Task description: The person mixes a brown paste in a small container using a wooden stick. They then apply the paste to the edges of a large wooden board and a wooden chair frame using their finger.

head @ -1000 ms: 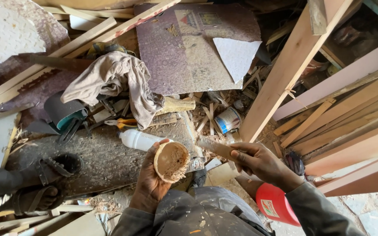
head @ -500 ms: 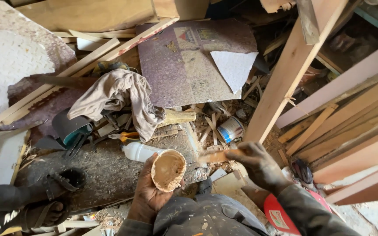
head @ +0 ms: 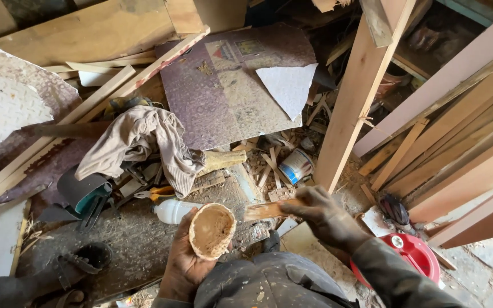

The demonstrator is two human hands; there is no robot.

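My left hand (head: 184, 259) grips a small carved wooden bowl (head: 211, 230), its hollow facing up toward me. My right hand (head: 322, 214) holds a flat piece of wood or folded abrasive strip (head: 265, 210), its tip close to the bowl's right rim. Both hands hover over my lap in dusty grey trousers (head: 269, 282).
A white plastic bottle (head: 172, 210) lies just left of the bowl on a dusty board (head: 126, 239). A crumpled cloth (head: 144, 137), a small tin (head: 295, 165), wood scraps, leaning planks (head: 349, 97) and a red lid (head: 415, 254) surround me. Another person's sandalled feet (head: 69, 274) rest at lower left.
The view tilted and shifted. My right hand turned the strip from pointing up-left to lying level, its tip closer to the bowl. The left hand kept the bowl.
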